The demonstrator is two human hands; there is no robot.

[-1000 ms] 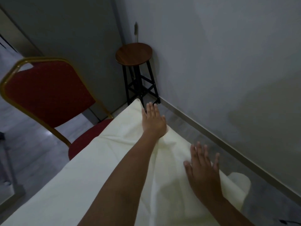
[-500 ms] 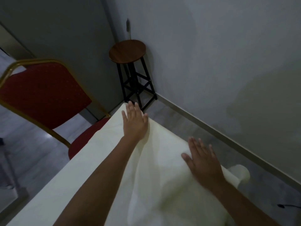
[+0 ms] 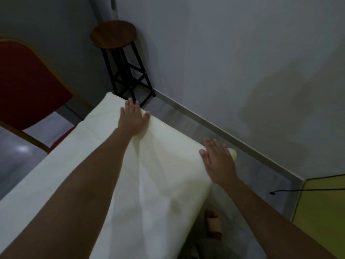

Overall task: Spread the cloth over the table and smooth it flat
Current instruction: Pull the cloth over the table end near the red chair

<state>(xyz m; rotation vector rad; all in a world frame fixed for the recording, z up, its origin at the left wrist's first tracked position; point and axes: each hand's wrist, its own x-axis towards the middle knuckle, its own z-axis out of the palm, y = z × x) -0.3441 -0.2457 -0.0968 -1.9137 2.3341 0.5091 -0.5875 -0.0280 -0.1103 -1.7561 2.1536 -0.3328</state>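
A cream cloth [image 3: 80, 165] covers the whole table top and hides the table beneath it. Long soft folds run down its middle, from my left hand toward the near edge. My left hand [image 3: 133, 119] lies flat near the far edge, fingers straight and reaching the cloth's far rim. My right hand [image 3: 218, 161] lies flat with fingers spread at the right-hand corner, where the cloth drops over the side. A small flap of cloth [image 3: 233, 153] sticks out past its fingertips.
A red chair with a gold frame [image 3: 28, 86] stands at the table's left side. A round wooden stool on black legs [image 3: 113, 36] is in the room corner beyond the table. Grey walls close in on the right. A yellow panel [image 3: 324, 208] and a black cable lie at right.
Both hands have slid outward over the cloth, the left toward the far edge and the right to the right-hand corner. The view has shifted right.
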